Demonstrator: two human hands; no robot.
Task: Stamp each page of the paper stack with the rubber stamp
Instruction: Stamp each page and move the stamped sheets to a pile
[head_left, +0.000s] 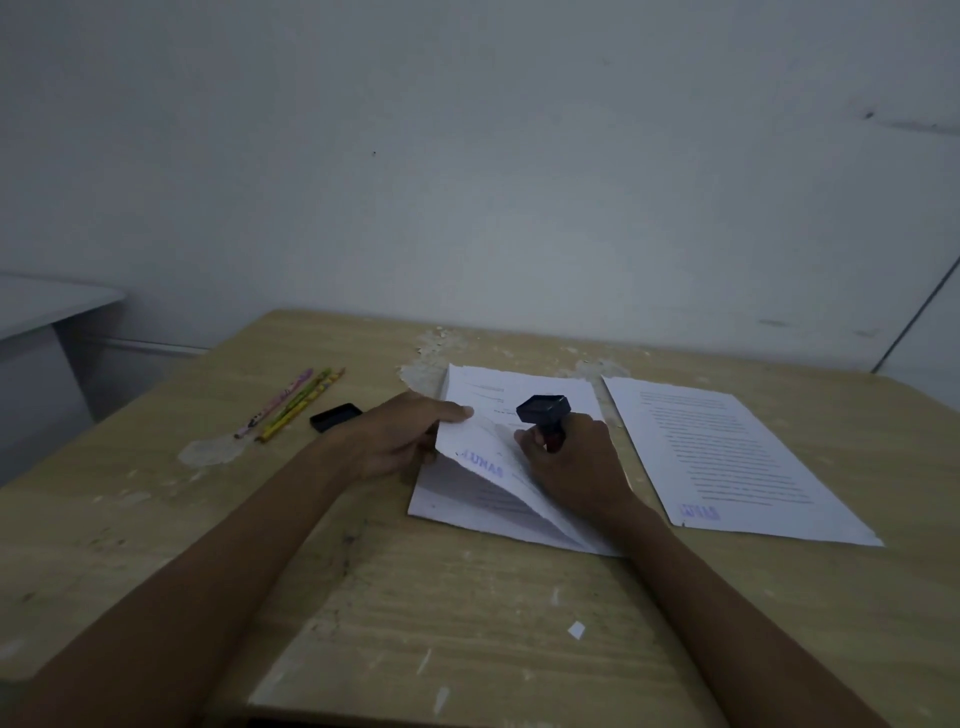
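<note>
Blue ink already marked the top sheet (480, 457), which the left hand (400, 441) pinched at its lifted corner, peeling it off the paper stack (467, 512). The right hand (576, 462) gripped the rubber stamp (543, 410), raised face-up. Next, probably, the sheet goes to three o'clock onto the stamped pile (727, 452).

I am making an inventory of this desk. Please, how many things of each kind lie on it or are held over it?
Pencils: 3
Ink pad: 1
Rubber stamp, held in the right hand: 1
Paper stack, top page lifted by the left hand: 1
Separate stamped pages: 1 pile
Total: 7
</note>
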